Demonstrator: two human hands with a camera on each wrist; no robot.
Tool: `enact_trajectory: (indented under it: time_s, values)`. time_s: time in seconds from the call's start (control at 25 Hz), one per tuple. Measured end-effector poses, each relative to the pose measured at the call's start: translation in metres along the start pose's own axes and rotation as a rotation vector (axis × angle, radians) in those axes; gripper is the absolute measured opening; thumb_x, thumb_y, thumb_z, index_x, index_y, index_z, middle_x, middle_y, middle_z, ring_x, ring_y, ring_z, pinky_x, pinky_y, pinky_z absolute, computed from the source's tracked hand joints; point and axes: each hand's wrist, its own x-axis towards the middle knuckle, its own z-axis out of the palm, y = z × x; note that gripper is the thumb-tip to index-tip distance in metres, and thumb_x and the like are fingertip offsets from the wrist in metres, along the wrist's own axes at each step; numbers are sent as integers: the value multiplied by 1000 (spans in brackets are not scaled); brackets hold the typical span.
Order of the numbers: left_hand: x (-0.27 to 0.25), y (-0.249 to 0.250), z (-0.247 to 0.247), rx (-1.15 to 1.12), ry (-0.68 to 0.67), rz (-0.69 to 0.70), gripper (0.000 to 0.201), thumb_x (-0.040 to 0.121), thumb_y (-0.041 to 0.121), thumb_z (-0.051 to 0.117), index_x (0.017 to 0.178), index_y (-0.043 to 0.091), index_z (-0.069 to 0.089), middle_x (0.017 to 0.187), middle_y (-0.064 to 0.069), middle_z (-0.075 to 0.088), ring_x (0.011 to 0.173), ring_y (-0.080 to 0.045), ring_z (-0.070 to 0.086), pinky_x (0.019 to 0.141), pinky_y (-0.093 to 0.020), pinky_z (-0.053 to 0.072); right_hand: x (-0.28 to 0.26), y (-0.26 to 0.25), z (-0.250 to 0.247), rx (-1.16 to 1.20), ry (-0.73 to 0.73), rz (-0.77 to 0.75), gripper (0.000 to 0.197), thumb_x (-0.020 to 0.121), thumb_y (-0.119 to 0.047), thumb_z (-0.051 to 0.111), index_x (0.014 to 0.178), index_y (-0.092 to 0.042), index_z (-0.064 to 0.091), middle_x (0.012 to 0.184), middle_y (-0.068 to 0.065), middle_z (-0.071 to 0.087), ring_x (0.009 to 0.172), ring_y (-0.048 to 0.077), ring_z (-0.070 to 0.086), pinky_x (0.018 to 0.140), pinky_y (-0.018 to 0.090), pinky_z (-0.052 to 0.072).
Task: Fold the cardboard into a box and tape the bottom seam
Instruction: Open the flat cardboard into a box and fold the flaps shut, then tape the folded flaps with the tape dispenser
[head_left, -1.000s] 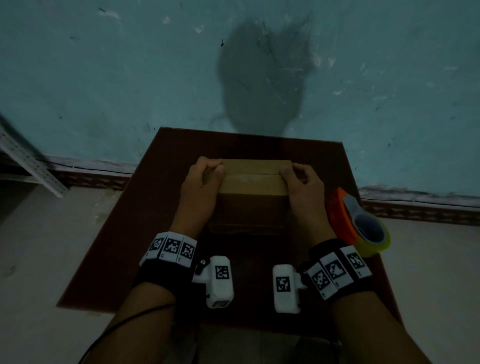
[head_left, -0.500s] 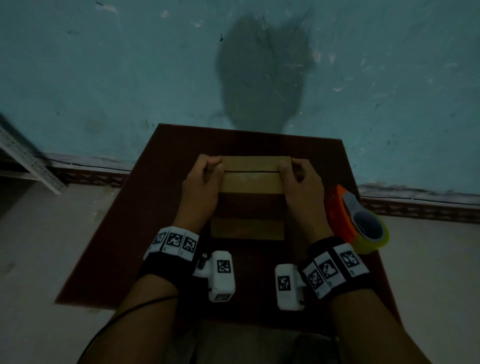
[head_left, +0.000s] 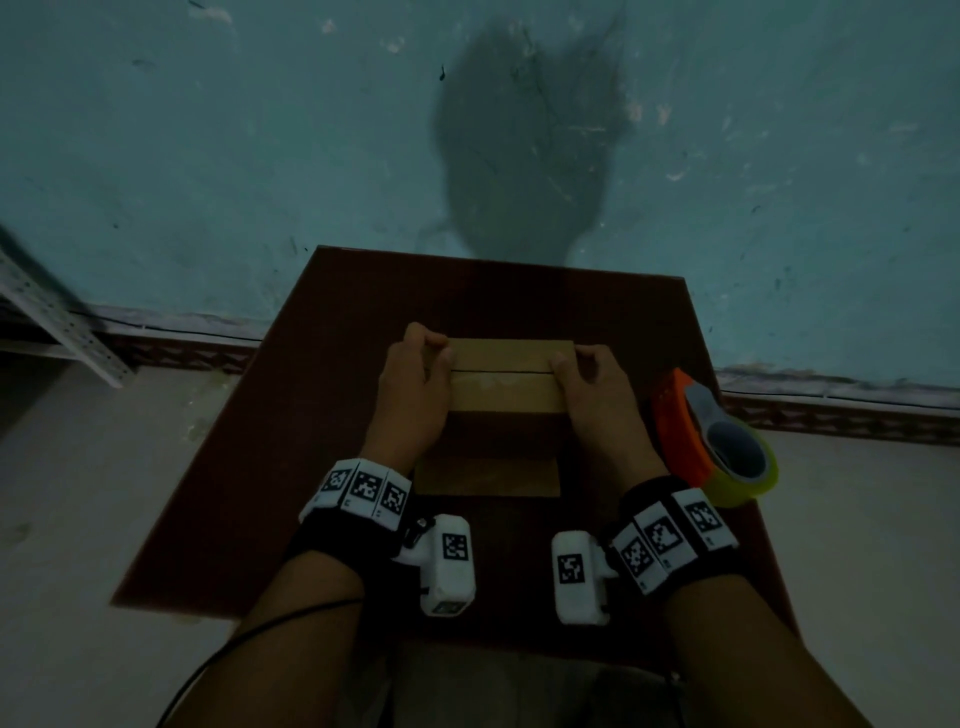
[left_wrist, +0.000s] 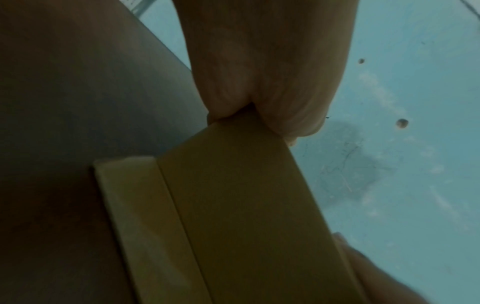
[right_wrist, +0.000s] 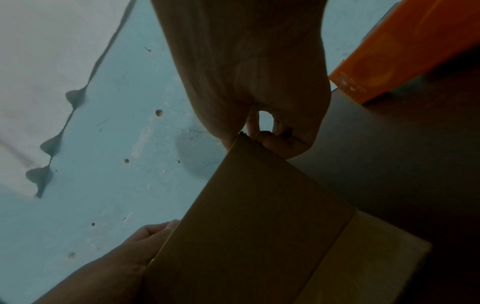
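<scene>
A small brown cardboard box (head_left: 506, 395) stands on the dark red table (head_left: 322, 415), its two upper flaps folded shut so a dark seam (head_left: 501, 372) runs left to right between them. A lower flap (head_left: 488, 477) lies flat toward me. My left hand (head_left: 415, 374) grips the box's left end, thumb on top by the seam. At the right end my right hand (head_left: 589, 379) grips the same way. The left wrist view shows the box (left_wrist: 241, 205) under my curled left hand (left_wrist: 262, 82); the right wrist view shows the box (right_wrist: 249, 226) below my right hand (right_wrist: 249, 82).
An orange tape dispenser (head_left: 711, 441) with a yellowish roll lies at the table's right edge, close to my right wrist; its orange body (right_wrist: 415, 45) shows in the right wrist view. A teal wall (head_left: 260, 156) rises behind the table. A metal rack leg (head_left: 52, 317) stands far left.
The near flap at the box's lower end has swung out and now lies flat toward me. Both hands stay at the box's ends, holding the upper flaps closed along the seam.
</scene>
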Motion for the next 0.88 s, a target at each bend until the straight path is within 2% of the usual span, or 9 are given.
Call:
enact_trajectory:
  time_s: [0.12,0.2,0.28,0.36,0.44,0.48,0.56,0.68,0.88]
  values:
    - [-3,-2,2,-36,22,-9,10,110,37,54,120,33,55,136,-2,53,121,-21,56,87,-34,46,-3,1,-2,-17,-9,-9,50,110,-53,53,152,-27,50,132,-2,57,104,10,60,84,35,55]
    - [-4,-1,3,-42,51,-21,11,109,37,56,119,33,56,138,-3,54,124,-23,56,83,-31,46,-6,0,-5,-26,7,4,47,111,-56,49,147,-27,52,126,-3,61,103,11,63,85,37,57]
    - [-3,-1,4,-56,52,-50,13,109,37,56,121,32,57,140,-3,53,126,-24,55,79,-29,45,-5,3,-11,-160,135,-71,34,111,-51,51,133,-26,53,119,-1,64,103,16,67,90,44,61]
    - [-2,-2,5,-61,51,-49,16,109,38,56,124,32,57,141,-3,53,127,-25,55,74,-25,44,-4,7,-23,-399,296,-156,24,107,-36,62,123,-22,51,122,8,66,103,23,68,92,49,62]
    - [-2,-2,4,-73,58,-64,18,109,39,56,126,34,56,141,-2,53,126,-25,56,73,-26,45,-2,15,-39,-645,385,-104,42,99,-25,71,131,-7,50,135,23,60,120,40,63,100,54,55]
    - [-3,-3,4,-86,61,-69,18,108,40,56,126,35,56,140,-2,53,126,-26,56,75,-30,48,-2,19,-48,-733,403,-42,54,95,-23,73,136,1,48,142,29,55,129,48,56,104,56,49]
    - [-3,-2,4,-92,70,-66,18,108,40,56,126,38,55,139,-1,54,125,-26,57,85,-39,54,-3,25,-62,-821,407,51,67,92,-21,75,144,8,43,150,35,49,139,55,48,110,60,44]
    - [-3,0,4,-90,72,-77,18,108,39,56,126,41,54,138,2,52,127,-26,56,96,-48,56,-4,37,-76,-914,431,103,76,94,-29,76,149,10,42,153,37,47,142,55,46,115,63,38]
    - [-4,2,5,-109,52,-101,21,109,36,55,130,40,53,142,1,49,129,-26,53,88,-40,51,2,58,-86,-971,394,244,80,90,-52,66,152,-5,46,147,30,55,138,52,52,114,71,33]
